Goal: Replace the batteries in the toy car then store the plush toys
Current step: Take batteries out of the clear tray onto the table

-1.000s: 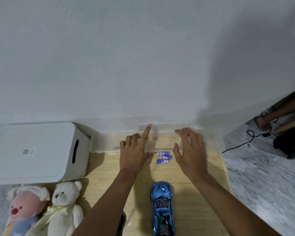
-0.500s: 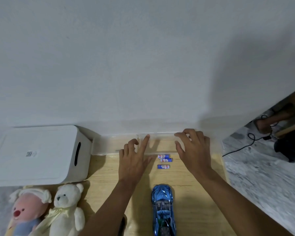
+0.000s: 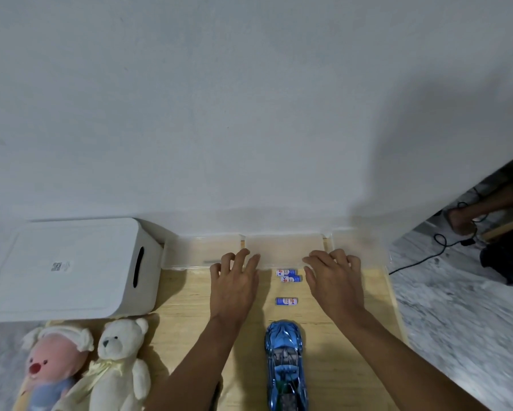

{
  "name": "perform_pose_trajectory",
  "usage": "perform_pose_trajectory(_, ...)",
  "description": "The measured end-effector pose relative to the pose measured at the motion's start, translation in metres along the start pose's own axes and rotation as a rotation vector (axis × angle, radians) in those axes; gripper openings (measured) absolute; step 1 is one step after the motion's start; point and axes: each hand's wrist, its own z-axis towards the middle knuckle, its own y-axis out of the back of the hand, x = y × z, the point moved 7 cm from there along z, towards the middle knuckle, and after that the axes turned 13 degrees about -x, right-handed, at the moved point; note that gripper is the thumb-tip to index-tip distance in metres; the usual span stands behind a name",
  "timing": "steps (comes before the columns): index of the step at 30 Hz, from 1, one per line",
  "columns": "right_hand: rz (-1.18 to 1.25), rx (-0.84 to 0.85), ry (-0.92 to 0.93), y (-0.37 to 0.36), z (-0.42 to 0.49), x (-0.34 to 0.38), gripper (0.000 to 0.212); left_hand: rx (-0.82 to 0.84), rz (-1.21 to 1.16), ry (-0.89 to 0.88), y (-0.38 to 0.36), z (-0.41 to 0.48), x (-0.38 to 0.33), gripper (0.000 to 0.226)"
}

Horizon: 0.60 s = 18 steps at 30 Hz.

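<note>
A shiny blue toy car lies on the wooden board, nose pointing away from me. Beyond it lie three blue batteries, two close together and one nearer the car. My left hand and my right hand rest flat with fingers spread, either side of the batteries, fingertips at the near edge of a clear plastic tray against the wall. Neither hand holds anything. A pink plush doll and a white teddy bear lie at the lower left.
A white lidded storage box with a slot handle stands at the left by the wall. The wooden board ends at the right on a grey marbled floor. A black cable and another person's foot show at far right.
Both hands have drawn back slightly from over the clear tray toward me and lowered onto the board. The view has tilted, so everything sits lower in frame.
</note>
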Motion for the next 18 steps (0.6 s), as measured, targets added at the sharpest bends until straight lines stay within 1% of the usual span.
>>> perform_pose_trajectory(2,0.042,0.019,0.000,0.002,-0.002,0.003,0.019,0.023,0.000,0.005,0.001,0.001,-0.001,0.039)
perform_pose_trajectory(4,0.160,0.120,0.049,0.001,-0.010,0.014,0.023,0.043,-0.011,0.005,0.002,0.000,-0.002,0.040)
perform_pose_trajectory(6,0.272,0.344,0.095,-0.009,-0.027,0.029,0.022,0.079,-0.011,-0.007,0.001,-0.003,-0.001,0.044)
perform_pose_trajectory(7,0.301,0.466,0.089,-0.016,-0.035,0.034,0.023,0.102,-0.007,-0.016,0.001,-0.004,-0.001,0.047)
perform_pose_trajectory(8,0.310,0.558,0.072,-0.023,-0.040,0.037,0.025,0.129,-0.007,-0.022,0.001,-0.005,0.000,0.050)
perform_pose_trajectory(9,0.301,0.610,0.064,-0.028,-0.044,0.039,0.028,0.161,-0.013,-0.025,0.000,-0.006,0.001,0.052)
perform_pose_trajectory(11,0.274,0.628,0.049,-0.032,-0.044,0.041,0.028,0.210,-0.034,-0.036,0.001,-0.007,0.001,0.056)
perform_pose_trajectory(13,0.253,0.581,0.040,-0.032,-0.040,0.042,0.022,0.240,-0.053,-0.054,0.002,-0.008,0.001,0.059)
perform_pose_trajectory(16,0.237,0.492,-0.001,-0.027,-0.034,0.041,0.021,0.236,-0.088,-0.059,0.011,-0.012,0.006,0.060)
perform_pose_trajectory(18,0.247,0.477,-0.035,-0.027,-0.032,0.042,0.023,0.221,-0.129,-0.030,0.017,-0.017,0.013,0.057)
